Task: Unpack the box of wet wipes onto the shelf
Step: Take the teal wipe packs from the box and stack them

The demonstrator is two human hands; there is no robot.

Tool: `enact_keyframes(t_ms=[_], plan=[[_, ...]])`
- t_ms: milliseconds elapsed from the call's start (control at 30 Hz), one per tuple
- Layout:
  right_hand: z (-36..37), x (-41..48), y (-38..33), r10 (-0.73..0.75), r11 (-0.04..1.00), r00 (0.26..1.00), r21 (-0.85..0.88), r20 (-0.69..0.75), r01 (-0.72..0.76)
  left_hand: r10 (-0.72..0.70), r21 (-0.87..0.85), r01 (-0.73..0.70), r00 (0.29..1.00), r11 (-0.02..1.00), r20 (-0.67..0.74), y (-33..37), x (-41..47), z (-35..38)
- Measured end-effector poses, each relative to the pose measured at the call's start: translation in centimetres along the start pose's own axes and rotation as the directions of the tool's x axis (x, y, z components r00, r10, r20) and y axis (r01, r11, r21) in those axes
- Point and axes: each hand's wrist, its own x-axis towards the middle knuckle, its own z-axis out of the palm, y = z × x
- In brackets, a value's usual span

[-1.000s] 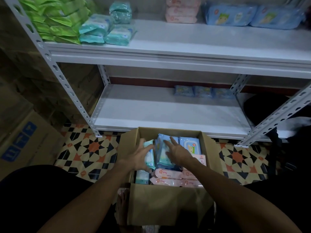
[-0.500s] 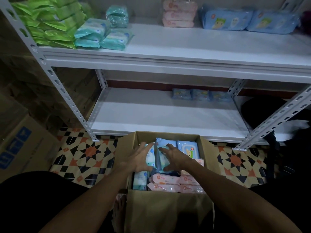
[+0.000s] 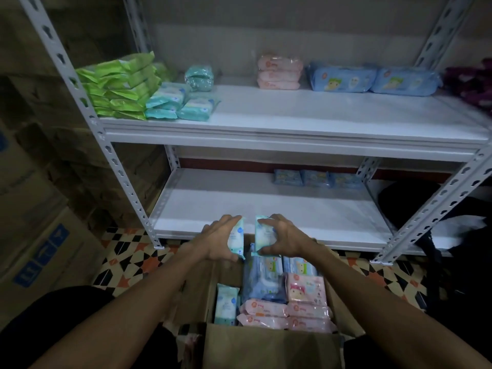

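An open cardboard box [image 3: 269, 344] stands on the floor in front of me, with blue, pink and teal wet wipe packs [image 3: 266, 280] inside. My left hand [image 3: 217, 239] grips one teal pack [image 3: 237, 239] upright above the box's far edge. Beside it, my right hand [image 3: 286, 239] holds a second teal pack [image 3: 263, 235]. Both packs hang just in front of the white lower shelf [image 3: 266, 209]. The upper shelf [image 3: 306, 118] carries green, teal, pink and blue packs.
Three small blue packs [image 3: 316, 178] lie at the back of the lower shelf. Grey slotted uprights [image 3: 87, 113] frame the rack. Cardboard cartons [image 3: 40, 249] stand at the left, dark bags [image 3: 415, 203] at the right. The floor is patterned tile [image 3: 127, 259].
Both hands were reaching into the box among the packs; now each has lifted a teal pack out and up toward the lower shelf. The head view has tilted up.
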Motion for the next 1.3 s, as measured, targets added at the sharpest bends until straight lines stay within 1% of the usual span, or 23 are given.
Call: enact_keyframes(t_ms=[133,200,333,633,700,800,1033,1200,1300], plan=[[-5.4,-0.4,-3.4,-0.052,0.998,0.992,-0.025,-0.114,0.05,0.031,0.103,-0.031,1.0,0.994,-0.001,0.8,-0.2,-6.2],[-7.9,-0.6,-5.1,-0.076,0.997,0.986,-0.032,-0.146,0.072,0.034,0.145,-0.032,0.999,0.989,-0.01,1.4,-0.7,-9.6],[-11.7,-0.9,-8.0,-0.11,0.994,0.977,-0.034,-0.184,0.106,0.022,0.152,-0.016,0.999,0.988,-0.04,3.1,-2.0,-15.6],[-16.5,-1.1,-12.0,-0.189,0.982,0.939,-0.032,-0.288,0.187,0.034,0.173,-0.012,0.991,0.985,-0.128,4.9,-4.3,-22.9],[-17.7,-0.6,-13.3,-0.204,0.978,0.925,-0.018,-0.321,0.209,0.044,0.223,-0.006,0.985,0.975,-0.166,5.4,-4.7,-25.2],[-19.8,0.4,-15.5,-0.221,0.973,0.908,-0.018,-0.355,0.23,0.038,0.304,0.02,0.982,0.952,-0.184,6.5,-4.9,-29.0],[-23.9,4.5,-20.8,-0.263,0.963,0.903,-0.028,-0.34,0.269,-0.073,0.435,0.148,0.98,0.888,-0.184,6.7,-2.3,-36.5],[-24.8,8.7,-23.0,-0.24,0.97,0.912,-0.036,-0.334,0.242,-0.162,0.51,0.212,0.977,0.834,-0.142,6.5,0.0,-39.2],[-24.6,11.0,-23.5,-0.222,0.974,0.931,-0.032,-0.29,0.223,-0.228,0.557,0.265,0.964,0.787,-0.135,6.0,1.4,-40.0]])
